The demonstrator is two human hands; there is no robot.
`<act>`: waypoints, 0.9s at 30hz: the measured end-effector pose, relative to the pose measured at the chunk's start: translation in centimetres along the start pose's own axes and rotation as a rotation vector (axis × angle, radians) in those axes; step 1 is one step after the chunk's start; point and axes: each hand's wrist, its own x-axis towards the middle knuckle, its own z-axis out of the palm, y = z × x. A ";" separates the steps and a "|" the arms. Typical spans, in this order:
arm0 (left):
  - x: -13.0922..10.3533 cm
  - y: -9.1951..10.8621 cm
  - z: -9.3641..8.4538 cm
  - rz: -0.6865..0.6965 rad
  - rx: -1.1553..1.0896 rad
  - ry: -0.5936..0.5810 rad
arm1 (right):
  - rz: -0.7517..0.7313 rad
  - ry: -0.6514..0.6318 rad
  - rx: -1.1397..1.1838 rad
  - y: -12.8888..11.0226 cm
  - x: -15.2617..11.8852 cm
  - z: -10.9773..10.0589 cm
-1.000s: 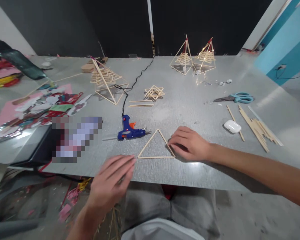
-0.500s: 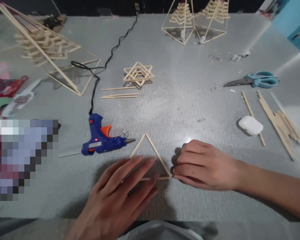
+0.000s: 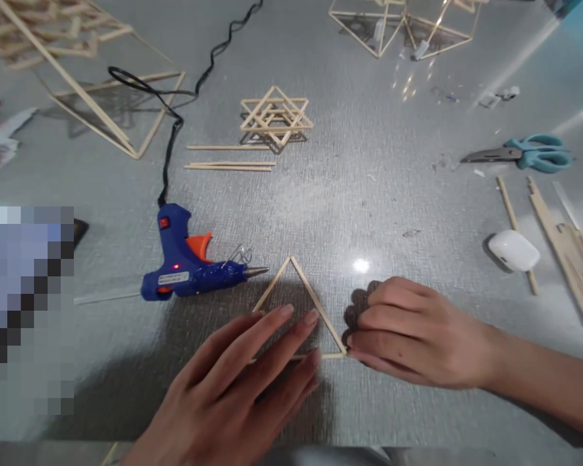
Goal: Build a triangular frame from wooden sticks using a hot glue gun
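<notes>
A triangle of thin wooden sticks (image 3: 318, 303) lies flat on the grey table, one corner pointing away from me. My left hand (image 3: 238, 375) rests over its left side and base with fingers spread, hiding the left corner. At the right corner, my right hand (image 3: 412, 333) is closed, its fingertips touching or beside the stick ends; whatever they pinch is hidden. A blue glue gun (image 3: 194, 275) with an orange trigger and a lit red light lies left of the triangle, its nozzle towards the triangle's top.
Beyond are a stick star (image 3: 278, 116), loose sticks (image 3: 230, 166) and a black cord (image 3: 166, 155). Stick frames (image 3: 138, 154) stand at the back. On the right lie scissors (image 3: 544, 153), a white case (image 3: 514, 251) and flat wooden sticks (image 3: 561, 252). A blurred-out patch covers the left edge.
The camera view has shifted down and closer, so the back objects sit higher in the picture. Both hands keep about the same places at the triangle.
</notes>
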 end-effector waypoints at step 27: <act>0.8 0.3 -0.2 -0.004 0.018 0.011 | -0.002 0.001 -0.028 -0.1 0.0 0.0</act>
